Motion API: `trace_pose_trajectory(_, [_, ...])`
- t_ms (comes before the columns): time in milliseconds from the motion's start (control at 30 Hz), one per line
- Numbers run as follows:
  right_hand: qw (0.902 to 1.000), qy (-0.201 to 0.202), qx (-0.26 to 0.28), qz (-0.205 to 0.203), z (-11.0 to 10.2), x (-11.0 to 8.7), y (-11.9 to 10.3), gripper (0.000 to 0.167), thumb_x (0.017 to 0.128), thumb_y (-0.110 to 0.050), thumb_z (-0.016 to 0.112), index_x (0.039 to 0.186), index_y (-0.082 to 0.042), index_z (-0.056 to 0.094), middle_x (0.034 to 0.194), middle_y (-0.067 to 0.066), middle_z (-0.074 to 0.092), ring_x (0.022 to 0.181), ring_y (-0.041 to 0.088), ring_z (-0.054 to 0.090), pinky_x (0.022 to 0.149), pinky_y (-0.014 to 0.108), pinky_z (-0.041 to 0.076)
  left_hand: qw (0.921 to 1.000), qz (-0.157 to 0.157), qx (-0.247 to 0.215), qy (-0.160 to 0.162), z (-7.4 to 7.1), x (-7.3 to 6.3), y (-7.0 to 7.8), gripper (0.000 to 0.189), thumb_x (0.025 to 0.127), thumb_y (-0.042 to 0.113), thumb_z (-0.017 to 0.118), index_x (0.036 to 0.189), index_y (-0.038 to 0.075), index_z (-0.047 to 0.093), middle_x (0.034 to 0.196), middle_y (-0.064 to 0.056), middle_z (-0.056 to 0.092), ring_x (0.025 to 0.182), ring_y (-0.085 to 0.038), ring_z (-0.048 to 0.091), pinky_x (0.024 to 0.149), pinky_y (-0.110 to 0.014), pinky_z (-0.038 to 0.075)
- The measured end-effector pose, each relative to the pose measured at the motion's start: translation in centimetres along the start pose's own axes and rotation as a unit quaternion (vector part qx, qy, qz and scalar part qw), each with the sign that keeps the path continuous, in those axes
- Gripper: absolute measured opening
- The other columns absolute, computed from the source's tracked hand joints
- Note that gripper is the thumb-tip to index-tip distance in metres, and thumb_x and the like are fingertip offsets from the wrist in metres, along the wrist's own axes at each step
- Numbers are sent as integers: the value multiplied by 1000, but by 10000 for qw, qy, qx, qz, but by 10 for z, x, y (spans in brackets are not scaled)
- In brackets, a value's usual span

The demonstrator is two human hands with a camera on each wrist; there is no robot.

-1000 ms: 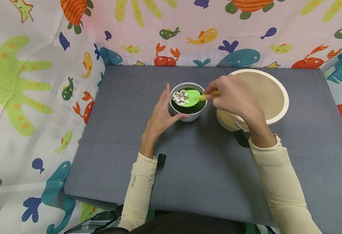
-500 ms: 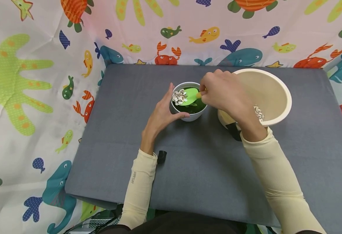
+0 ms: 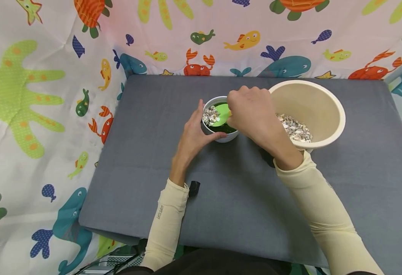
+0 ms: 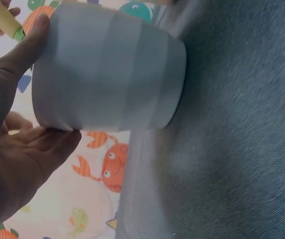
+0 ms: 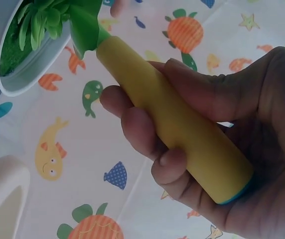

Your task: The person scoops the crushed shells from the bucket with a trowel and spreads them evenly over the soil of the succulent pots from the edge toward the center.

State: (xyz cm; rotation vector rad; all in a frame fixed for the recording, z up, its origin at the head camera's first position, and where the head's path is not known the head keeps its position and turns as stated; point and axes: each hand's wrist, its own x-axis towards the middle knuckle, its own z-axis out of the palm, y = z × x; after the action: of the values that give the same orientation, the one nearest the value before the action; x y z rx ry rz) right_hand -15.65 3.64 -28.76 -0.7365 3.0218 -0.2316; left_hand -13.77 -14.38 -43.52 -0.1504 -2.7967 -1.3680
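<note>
A small grey-white plant pot (image 4: 112, 69) stands on the grey cloth, dark green inside its rim. Green succulent leaves (image 5: 43, 22) show inside it in the right wrist view. My left hand (image 3: 193, 134) holds the pot's near-left side between thumb and fingers. My right hand (image 3: 254, 114) grips the yellow handle (image 5: 175, 117) of a toy shovel. Its bright green blade (image 3: 223, 115) lies over the pot's mouth. Whitish, shell-like chips (image 3: 210, 115) sit at the blade's left end, close to the pot's rim. The right hand hides part of the pot and handle in the head view.
A cream bucket (image 3: 341, 119) stands right of the pot, with more whitish chips (image 3: 295, 129) at its bottom. My right forearm passes over its near-left side. The grey-covered table (image 3: 146, 152) meets a sea-animal curtain (image 3: 173, 23) at the back and left.
The right hand has moved left toward the pot, covering more of the shovel and uncovering the chips in the bucket. The left hand keeps its hold on the pot.
</note>
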Motion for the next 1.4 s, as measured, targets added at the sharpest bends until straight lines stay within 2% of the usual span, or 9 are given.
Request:
trace_pose_trajectory(300, [9999, 21, -47, 150, 2, 2, -9, 11, 86, -13, 71, 88, -3, 73, 74, 12, 68, 65, 32, 63, 57, 45, 48, 9961, -242, 190, 826, 18, -13, 12, 128, 73, 54, 93, 169, 13, 18, 155, -14, 49, 139, -27, 53, 116, -46, 48])
trace_pose_trajectory(500, [9995, 147, 69, 256, 0, 5, -7, 13, 86, -14, 69, 77, -5, 68, 65, 9, 61, 61, 31, 59, 52, 41, 43, 9886, -203, 630, 1355, 33, -18, 23, 128, 76, 58, 90, 168, 6, 17, 142, -19, 50, 129, -31, 51, 111, -46, 49])
trace_pose_trajectory(600, [9994, 49, 121, 307, -2, 8, -3, 18, 86, -15, 69, 70, -7, 66, 62, 7, 58, 61, 31, 59, 52, 41, 43, 9872, -215, 729, 1399, 34, -20, 24, 129, 76, 58, 89, 168, 6, 16, 141, -20, 50, 128, -32, 50, 112, -47, 48])
trace_pose_trajectory(733, [9989, -242, 268, 305, -8, 11, 3, 20, 86, -15, 67, 68, -8, 67, 60, 5, 57, 62, 29, 57, 54, 39, 41, 9933, -211, 571, 983, 21, -16, 16, 133, 74, 55, 92, 169, 12, 10, 140, -19, 49, 130, -33, 48, 112, -50, 47])
trace_pose_trajectory(867, [9985, -396, 337, 182, -12, 10, 7, 18, 85, -12, 66, 68, -9, 70, 58, 3, 55, 61, 26, 53, 54, 38, 39, 9999, 1, 49, 109, 0, -2, 3, 143, 69, 42, 99, 170, 25, -2, 159, -14, 38, 149, -28, 39, 122, -53, 39])
trace_pose_trajectory(967, [9988, -392, 284, 82, -15, 8, 6, 14, 86, -12, 69, 74, -8, 73, 63, 4, 60, 63, 26, 54, 54, 39, 41, 9975, 222, -313, -589, -10, 9, -5, 145, 69, 36, 100, 169, 29, -6, 174, -7, 23, 160, -23, 27, 129, -55, 29])
trace_pose_trajectory(1033, [9990, -389, 199, 43, -16, 7, 4, 10, 88, -13, 71, 82, -6, 75, 71, 8, 66, 66, 29, 58, 56, 41, 45, 9948, 277, -489, -844, -12, 13, -8, 144, 70, 36, 99, 169, 28, -5, 176, -4, 20, 161, -21, 26, 130, -54, 27])
trace_pose_trajectory(1233, [9985, -387, -373, 64, -17, 8, -13, 25, 90, -18, 73, 109, -3, 75, 97, 17, 75, 82, 37, 70, 69, 52, 59, 9937, 14, -785, -801, -10, 12, -10, 143, 68, 42, 99, 169, 33, -1, 173, 2, 31, 148, -17, 43, 125, -49, 36])
trace_pose_trajectory(1400, [9971, -416, -620, 176, -16, 11, -23, 29, 91, -22, 72, 115, -5, 75, 101, 17, 78, 82, 37, 73, 70, 52, 61, 9941, 10, -764, -767, -9, 12, -9, 142, 68, 44, 99, 169, 34, 0, 169, 8, 37, 140, -14, 49, 121, -46, 41])
